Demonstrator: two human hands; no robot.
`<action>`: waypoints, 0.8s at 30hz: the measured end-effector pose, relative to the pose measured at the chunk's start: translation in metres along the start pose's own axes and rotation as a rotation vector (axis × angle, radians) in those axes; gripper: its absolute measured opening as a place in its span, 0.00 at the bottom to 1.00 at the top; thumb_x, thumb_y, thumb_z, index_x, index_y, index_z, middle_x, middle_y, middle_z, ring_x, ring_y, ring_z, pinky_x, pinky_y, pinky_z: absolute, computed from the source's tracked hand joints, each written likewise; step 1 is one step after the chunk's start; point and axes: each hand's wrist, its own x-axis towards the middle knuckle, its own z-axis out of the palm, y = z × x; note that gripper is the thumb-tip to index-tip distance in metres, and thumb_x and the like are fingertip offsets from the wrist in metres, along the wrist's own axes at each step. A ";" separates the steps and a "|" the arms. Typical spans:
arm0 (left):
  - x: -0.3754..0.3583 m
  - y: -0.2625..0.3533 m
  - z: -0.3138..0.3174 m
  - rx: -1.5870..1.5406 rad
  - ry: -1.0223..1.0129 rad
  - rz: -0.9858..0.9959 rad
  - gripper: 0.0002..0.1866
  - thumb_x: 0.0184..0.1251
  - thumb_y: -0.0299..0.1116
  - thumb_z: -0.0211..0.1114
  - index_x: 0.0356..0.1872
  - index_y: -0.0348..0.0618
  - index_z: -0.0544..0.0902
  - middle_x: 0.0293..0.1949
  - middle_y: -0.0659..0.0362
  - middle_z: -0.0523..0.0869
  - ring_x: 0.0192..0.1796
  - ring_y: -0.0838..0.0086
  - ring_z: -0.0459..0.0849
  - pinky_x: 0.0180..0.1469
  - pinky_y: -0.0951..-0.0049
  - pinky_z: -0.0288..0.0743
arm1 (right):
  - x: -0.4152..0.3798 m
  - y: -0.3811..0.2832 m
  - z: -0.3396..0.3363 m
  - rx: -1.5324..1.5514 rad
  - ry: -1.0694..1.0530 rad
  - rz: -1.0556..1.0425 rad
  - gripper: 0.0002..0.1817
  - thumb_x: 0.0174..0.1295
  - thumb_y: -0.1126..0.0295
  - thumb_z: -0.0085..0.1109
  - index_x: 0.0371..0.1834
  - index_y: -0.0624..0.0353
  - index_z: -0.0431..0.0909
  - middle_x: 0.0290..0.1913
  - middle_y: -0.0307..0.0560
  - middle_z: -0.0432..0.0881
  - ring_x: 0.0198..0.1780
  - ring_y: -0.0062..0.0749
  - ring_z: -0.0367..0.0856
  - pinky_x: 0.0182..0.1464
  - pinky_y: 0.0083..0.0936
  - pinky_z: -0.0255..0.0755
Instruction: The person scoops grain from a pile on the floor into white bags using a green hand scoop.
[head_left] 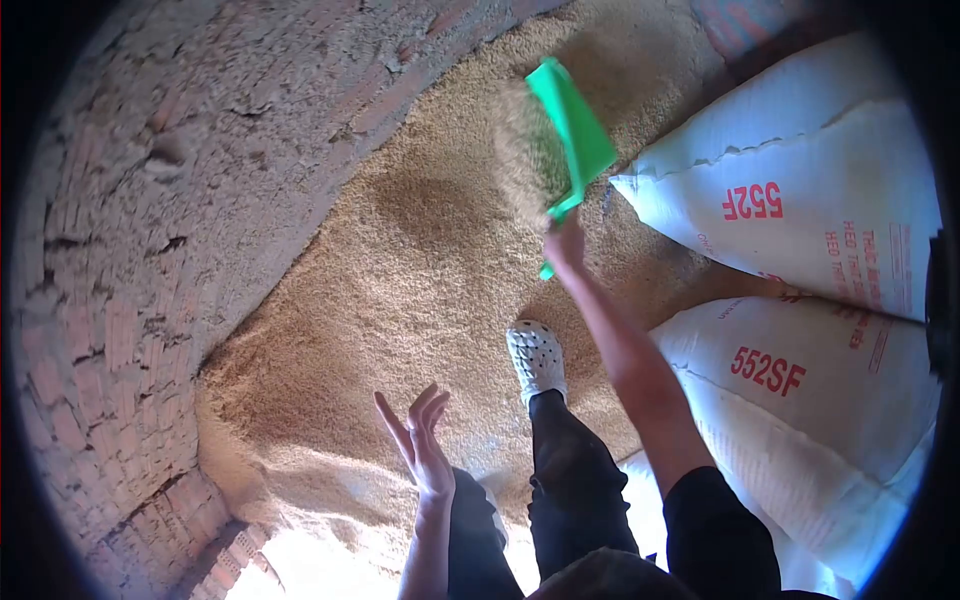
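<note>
My right hand (pixel 565 243) grips the handle of a green scoop (pixel 575 125), reached out far ahead of me. The scoop is tilted on its side, and a blurred mass of grain or husks (pixel 527 150) spills from its left edge. Beneath lies a wide heap of the same tan material (pixel 400 270). My left hand (pixel 425 440) is held up over the near part of the heap, fingers spread, holding nothing.
Two full white sacks with red print, one marked 552F (pixel 800 170) and one 552SF (pixel 800 400), stand on the right. A rough brick wall (pixel 200 150) borders the heap on the left. My foot in a white clog (pixel 537 358) rests on the heap.
</note>
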 end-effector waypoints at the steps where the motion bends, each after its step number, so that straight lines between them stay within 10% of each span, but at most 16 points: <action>1: 0.003 -0.008 -0.006 -0.024 -0.008 0.037 0.38 0.76 0.51 0.43 0.75 0.51 0.32 0.58 0.48 0.77 0.58 0.59 0.78 0.62 0.54 0.65 | -0.024 -0.008 0.021 0.026 0.020 0.010 0.20 0.67 0.68 0.50 0.61 0.53 0.62 0.34 0.57 0.83 0.29 0.48 0.84 0.26 0.41 0.75; 4: 0.020 -0.022 -0.018 0.096 0.008 0.075 0.37 0.76 0.48 0.45 0.75 0.49 0.35 0.57 0.48 0.78 0.58 0.61 0.78 0.61 0.56 0.68 | -0.097 -0.070 0.022 0.275 -0.332 0.256 0.25 0.68 0.68 0.50 0.67 0.53 0.57 0.36 0.59 0.82 0.28 0.41 0.84 0.21 0.32 0.76; 10: 0.083 -0.069 -0.057 0.402 0.124 0.311 0.26 0.74 0.42 0.52 0.67 0.40 0.66 0.57 0.48 0.78 0.59 0.61 0.77 0.58 0.61 0.72 | -0.144 -0.072 0.012 0.361 -0.170 -0.298 0.26 0.67 0.75 0.50 0.67 0.54 0.57 0.40 0.54 0.80 0.22 0.33 0.80 0.18 0.26 0.75; 13: 0.102 -0.074 -0.073 0.458 0.170 0.259 0.24 0.72 0.41 0.54 0.65 0.40 0.70 0.58 0.47 0.77 0.60 0.61 0.77 0.57 0.61 0.73 | -0.107 -0.049 -0.034 0.045 -0.383 -0.236 0.41 0.66 0.77 0.49 0.77 0.48 0.36 0.43 0.57 0.79 0.22 0.29 0.79 0.16 0.19 0.73; 18: 0.103 -0.077 -0.094 0.486 0.177 0.253 0.25 0.71 0.41 0.56 0.65 0.41 0.70 0.61 0.46 0.76 0.64 0.59 0.74 0.59 0.60 0.71 | -0.012 -0.018 -0.098 0.017 0.234 -0.518 0.42 0.63 0.76 0.53 0.77 0.44 0.42 0.35 0.56 0.79 0.32 0.43 0.82 0.29 0.37 0.77; 24: 0.110 -0.080 -0.102 0.813 0.070 0.248 0.24 0.71 0.39 0.57 0.65 0.43 0.71 0.62 0.50 0.75 0.64 0.61 0.73 0.62 0.58 0.69 | 0.135 -0.023 -0.119 -0.363 0.257 -0.084 0.49 0.58 0.79 0.49 0.77 0.40 0.31 0.38 0.66 0.79 0.39 0.58 0.82 0.41 0.47 0.76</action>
